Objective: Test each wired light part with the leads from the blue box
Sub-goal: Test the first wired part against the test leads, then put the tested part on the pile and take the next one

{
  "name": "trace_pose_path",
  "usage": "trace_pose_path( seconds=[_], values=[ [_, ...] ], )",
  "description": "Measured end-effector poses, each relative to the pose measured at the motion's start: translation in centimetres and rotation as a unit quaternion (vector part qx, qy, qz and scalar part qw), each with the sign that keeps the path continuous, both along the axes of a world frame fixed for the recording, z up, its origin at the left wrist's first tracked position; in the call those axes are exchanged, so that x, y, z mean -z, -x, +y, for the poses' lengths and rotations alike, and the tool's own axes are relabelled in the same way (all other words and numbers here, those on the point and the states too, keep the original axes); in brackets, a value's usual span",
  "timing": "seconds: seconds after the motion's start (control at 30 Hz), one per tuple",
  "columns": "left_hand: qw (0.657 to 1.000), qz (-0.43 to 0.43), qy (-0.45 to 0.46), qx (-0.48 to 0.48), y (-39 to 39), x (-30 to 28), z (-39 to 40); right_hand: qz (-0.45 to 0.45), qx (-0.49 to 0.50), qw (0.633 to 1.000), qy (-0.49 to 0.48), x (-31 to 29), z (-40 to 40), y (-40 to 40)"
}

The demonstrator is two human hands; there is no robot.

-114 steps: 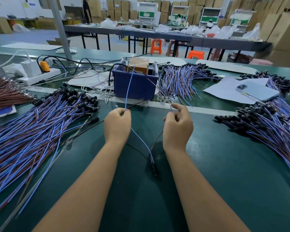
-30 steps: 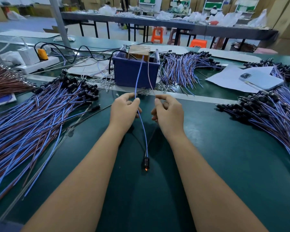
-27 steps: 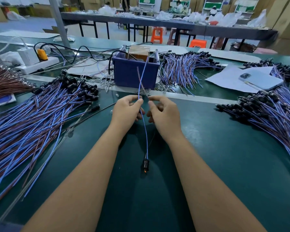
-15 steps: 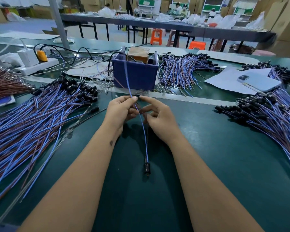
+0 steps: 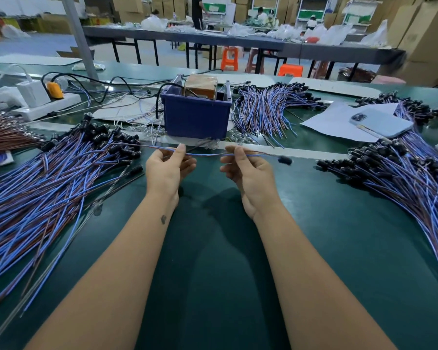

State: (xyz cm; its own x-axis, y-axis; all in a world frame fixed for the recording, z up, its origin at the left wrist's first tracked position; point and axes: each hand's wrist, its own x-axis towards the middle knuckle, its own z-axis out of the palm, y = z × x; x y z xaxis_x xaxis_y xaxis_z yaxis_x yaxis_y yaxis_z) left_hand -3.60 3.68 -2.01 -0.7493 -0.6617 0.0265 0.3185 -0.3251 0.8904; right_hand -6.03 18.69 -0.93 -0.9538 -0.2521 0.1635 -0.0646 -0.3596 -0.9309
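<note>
Wired light part level between left hand and right hand (black head rightward), before blue box.

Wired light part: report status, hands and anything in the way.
Left hand and right hand each pinch the wired light part, held level above the table, black end pointing right. Nothing in the way.

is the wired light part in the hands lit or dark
Cannot tell for sure: the black lamp head on the blue and brown wire is blurred, showing no glow.
</note>
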Motion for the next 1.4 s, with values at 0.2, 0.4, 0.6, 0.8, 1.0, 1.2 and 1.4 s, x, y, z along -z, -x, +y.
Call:
trace_pose_path(
  seconds=[0.2, 0.4, 0.6, 0.8, 1.0, 1.2, 1.4],
  values=[
    [0.959, -0.030, 0.282, 0.001, -0.3, 0.8, 1.2, -0.014, 0.087, 0.996, -0.021, 0.1, 0.5, -0.3],
    [0.882, 0.028, 0.467, 0.048, -2.6, -0.3, 6.8, -0.039, 0.146, 0.987, -0.058, -1.0, 5.7, 0.4],
    [0.771, 0.197, 0.592, 0.127, -3.7, -2.7, 17.7, 0.072, 0.172, 0.872, -0.453, -4.3, 14.7, 2.4],
    [0.757, 0.140, 0.540, 0.340, -3.2, -3.2, 24.6, 0.135, 0.206, 0.673, -0.697, -7.6, 24.1, 2.7],
    [0.777, 0.090, 0.532, 0.325, -3.0, -1.5, 23.9, 0.125, 0.260, 0.490, -0.823, -5.5, 27.4, 2.6],
    [0.826, -0.018, 0.525, 0.207, -1.7, -0.9, 18.1, 0.232, 0.233, 0.575, -0.750, -2.6, 17.8, 1.7],
    [0.842, -0.138, 0.522, 0.005, -1.5, -1.4, 7.8, 0.271, 0.109, 0.715, -0.635, 0.0, 5.2, -0.1]
  ],
)
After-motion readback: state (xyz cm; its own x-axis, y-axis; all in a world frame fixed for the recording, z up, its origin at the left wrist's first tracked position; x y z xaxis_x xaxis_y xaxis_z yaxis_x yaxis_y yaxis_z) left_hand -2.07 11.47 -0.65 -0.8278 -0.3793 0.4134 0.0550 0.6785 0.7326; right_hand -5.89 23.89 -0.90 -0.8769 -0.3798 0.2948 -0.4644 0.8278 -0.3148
